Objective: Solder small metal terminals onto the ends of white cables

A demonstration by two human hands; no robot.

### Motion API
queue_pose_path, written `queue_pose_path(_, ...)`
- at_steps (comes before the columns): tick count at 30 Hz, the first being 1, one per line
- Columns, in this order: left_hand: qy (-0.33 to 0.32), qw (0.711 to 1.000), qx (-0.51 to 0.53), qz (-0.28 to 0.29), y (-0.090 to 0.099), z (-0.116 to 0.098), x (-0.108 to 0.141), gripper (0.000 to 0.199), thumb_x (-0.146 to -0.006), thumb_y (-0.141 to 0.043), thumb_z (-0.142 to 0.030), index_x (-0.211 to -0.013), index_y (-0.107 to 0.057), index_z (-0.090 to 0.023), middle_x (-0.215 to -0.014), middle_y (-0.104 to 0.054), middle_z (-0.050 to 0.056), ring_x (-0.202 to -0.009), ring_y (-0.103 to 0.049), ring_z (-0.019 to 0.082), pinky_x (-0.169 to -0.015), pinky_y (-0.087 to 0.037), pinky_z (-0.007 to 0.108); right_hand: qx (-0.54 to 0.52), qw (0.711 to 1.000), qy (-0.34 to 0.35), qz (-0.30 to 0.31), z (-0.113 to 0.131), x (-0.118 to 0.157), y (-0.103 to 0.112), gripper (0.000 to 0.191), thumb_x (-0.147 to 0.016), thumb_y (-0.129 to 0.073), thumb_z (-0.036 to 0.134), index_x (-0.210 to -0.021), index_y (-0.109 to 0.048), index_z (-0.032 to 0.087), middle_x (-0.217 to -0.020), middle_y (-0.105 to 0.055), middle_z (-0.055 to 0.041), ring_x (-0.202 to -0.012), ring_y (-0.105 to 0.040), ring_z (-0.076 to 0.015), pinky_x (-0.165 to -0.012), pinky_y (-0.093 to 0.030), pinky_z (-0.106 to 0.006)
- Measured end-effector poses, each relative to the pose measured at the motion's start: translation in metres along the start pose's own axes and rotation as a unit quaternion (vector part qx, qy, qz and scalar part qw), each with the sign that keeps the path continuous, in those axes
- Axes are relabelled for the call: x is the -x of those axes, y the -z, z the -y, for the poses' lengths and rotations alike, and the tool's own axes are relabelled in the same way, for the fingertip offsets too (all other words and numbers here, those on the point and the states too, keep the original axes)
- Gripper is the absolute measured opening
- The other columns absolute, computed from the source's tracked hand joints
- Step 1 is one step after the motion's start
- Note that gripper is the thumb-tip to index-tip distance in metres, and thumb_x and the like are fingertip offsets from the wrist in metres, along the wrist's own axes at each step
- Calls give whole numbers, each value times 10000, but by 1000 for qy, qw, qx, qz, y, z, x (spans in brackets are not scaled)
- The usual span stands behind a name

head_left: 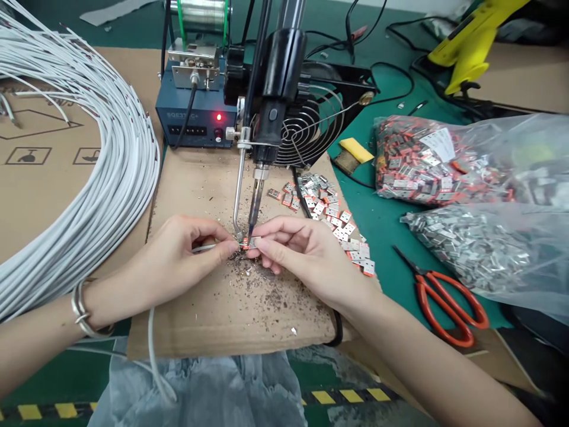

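Under the soldering iron (262, 136), my two hands meet over the cardboard. Thumb and fingers of my left hand (195, 246) pinch a white cable (152, 338) close to its end; its length hangs down past the board's front edge. My right hand (302, 252) is closed on a small USB connector (255, 242) with a metal shell and an orange-red part. The iron's dark tip comes down at the connector's back, where the cable end meets it. A bent metal solder feed tube (240, 196) ends just left of the tip. Fingertips partly hide the joint.
Loose USB connectors (331, 207) lie right of the iron. Beyond are bags of orange connectors (418, 160) and metal shells (471, 246), plus orange-handled scissors (448, 302). A cable coil (128, 148) lies left. Behind stand a blue control box (195, 115), a solder spool (202, 18) and a fan (306, 124).
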State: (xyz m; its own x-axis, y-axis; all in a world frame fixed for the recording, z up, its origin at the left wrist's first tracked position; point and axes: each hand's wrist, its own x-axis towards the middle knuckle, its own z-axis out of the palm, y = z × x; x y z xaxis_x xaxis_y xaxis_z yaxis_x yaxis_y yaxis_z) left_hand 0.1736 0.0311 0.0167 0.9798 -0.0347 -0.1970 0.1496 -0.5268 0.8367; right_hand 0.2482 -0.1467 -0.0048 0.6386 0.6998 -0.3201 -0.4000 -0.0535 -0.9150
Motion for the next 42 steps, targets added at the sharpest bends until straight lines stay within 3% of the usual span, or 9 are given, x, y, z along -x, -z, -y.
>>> queue_pose_path(12,-18,1000,5,4,0,0,0,140,-845,-588,-303,-774,-694,-245,-672,-661,-81,-582,-517,60,-524,-379,131,-18,1000,4,13,1,-1,1,109,-756,-696,206,-819,-650,131,-686,-693,-28,-530,-570,-51,-489,-447,-129)
queue_pose_path(26,-23,1000,6,-5,-1,0,0,154,-840,-583,-272,-736,-683,-220,-588,-606,-82,-535,-482,52,-480,-350,131,-38,999,4,16,0,-2,3,94,-759,-700,193,-821,-668,130,-673,-689,-26,-519,-568,-51,-474,-435,-130)
queue_pose_path(38,-23,1000,-15,-5,-5,4,6,146,-872,-545,-303,-842,-683,-267,-818,-705,-104,-735,-631,72,-639,-442,155,-17,999,23,21,-2,0,4,84,-773,-696,180,-832,-662,131,-683,-689,-23,-550,-580,-47,-499,-451,-117)
queue_pose_path(42,-4,1000,-18,2,-6,9,8,157,-869,-541,-360,-861,-682,-291,-823,-703,-96,-724,-620,91,-602,-426,181,0,1000,14,24,0,0,3,95,-768,-694,187,-817,-645,123,-692,-682,-24,-556,-572,-44,-512,-454,-117)
